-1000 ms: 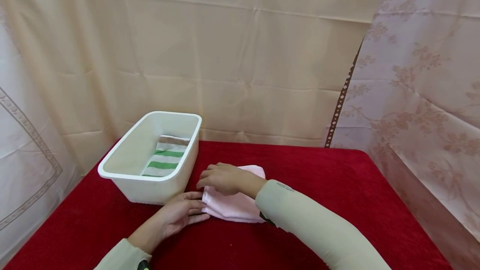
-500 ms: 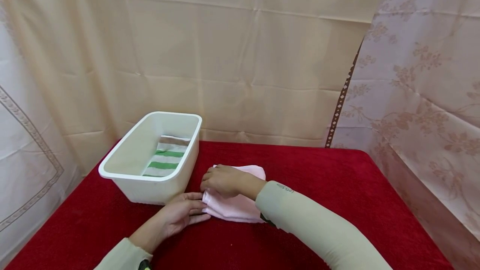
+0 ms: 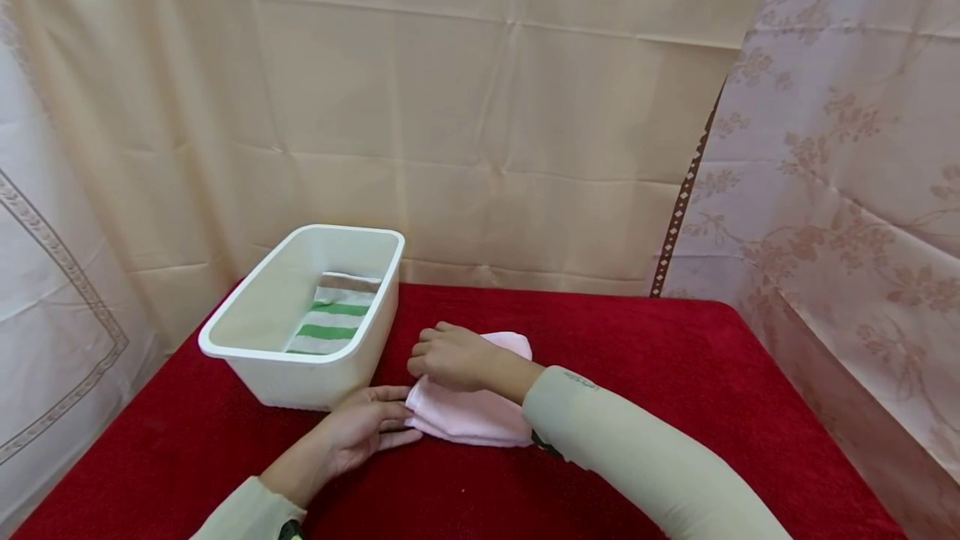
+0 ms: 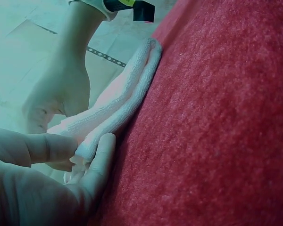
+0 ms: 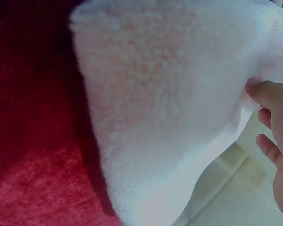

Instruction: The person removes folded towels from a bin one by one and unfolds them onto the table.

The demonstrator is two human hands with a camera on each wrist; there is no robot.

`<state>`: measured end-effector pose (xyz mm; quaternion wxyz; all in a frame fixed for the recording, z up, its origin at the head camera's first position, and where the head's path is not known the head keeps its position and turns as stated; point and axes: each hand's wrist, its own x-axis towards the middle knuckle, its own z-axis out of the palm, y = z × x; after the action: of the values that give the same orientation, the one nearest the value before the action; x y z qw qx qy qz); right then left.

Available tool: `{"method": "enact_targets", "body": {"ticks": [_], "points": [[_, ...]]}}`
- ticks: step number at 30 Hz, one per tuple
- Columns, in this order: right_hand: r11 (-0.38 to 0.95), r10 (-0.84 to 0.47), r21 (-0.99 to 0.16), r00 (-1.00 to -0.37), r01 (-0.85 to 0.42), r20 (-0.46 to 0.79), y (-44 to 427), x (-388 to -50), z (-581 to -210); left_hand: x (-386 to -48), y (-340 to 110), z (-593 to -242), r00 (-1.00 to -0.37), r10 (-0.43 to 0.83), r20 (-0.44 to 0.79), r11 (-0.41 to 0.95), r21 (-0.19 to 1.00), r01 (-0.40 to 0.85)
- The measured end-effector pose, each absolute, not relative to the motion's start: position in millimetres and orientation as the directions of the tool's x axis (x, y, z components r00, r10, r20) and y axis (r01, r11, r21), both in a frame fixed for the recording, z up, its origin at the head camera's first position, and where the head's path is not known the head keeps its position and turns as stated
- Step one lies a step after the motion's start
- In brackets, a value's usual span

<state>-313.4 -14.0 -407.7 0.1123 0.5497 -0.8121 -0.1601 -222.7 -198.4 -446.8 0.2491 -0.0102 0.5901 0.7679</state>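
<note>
A folded pink cloth lies on the red-covered table. My left hand rests at its left edge with fairly straight, spread fingers; in the left wrist view the fingers of that hand touch the corner of the layered cloth. My right hand is over the cloth's upper left part, fingers curled. From the right wrist view, the right hand pinches the cloth at its edge, thumb on the near side; the fingertips behind are partly hidden.
Behind my left hand stands a white plastic basin, holding a cloth with green, white and brown stripes. The red table cover extends to the right. A beige curtain hangs behind the table, patterned curtains at both sides.
My right hand has moved slightly right, its fingers more curled, with the cloth's upper left edge drawn along. My left hand has stayed almost still.
</note>
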Motion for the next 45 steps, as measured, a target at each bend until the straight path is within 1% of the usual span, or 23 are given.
{"method": "enact_targets", "body": {"ticks": [15, 20, 25, 32, 38, 45], "points": [[0.343, -0.939, 0.361, -0.325, -0.867, 0.111, 0, -313, -409, -224, -199, -449, -0.877, 0.378, -0.295, -0.167, 0.91, -0.379], [0.352, -0.936, 0.373, -0.33, -0.858, 0.124, 9, -313, -409, -224, -198, -448, -0.878, 0.384, -0.287, -0.163, 0.915, -0.37], [0.355, -0.935, 0.356, -0.325, -0.864, 0.142, 24, -311, -406, -223, -197, -449, -0.878, 0.386, -0.285, -0.154, 0.918, -0.366], [0.344, -0.935, 0.367, -0.28, -0.864, 0.217, 51, -309, -404, -223, -197, -447, -0.881, 0.35, -0.318, -0.131, 0.915, -0.382], [0.332, -0.931, 0.377, -0.237, -0.865, 0.277, 79, -308, -405, -223, -197, -445, -0.88, 0.346, -0.325, -0.114, 0.917, -0.383], [0.313, -0.934, 0.399, -0.204, -0.862, 0.292, 112, -306, -406, -225, -198, -444, -0.874, 0.351, -0.335, -0.107, 0.913, -0.393]]}}
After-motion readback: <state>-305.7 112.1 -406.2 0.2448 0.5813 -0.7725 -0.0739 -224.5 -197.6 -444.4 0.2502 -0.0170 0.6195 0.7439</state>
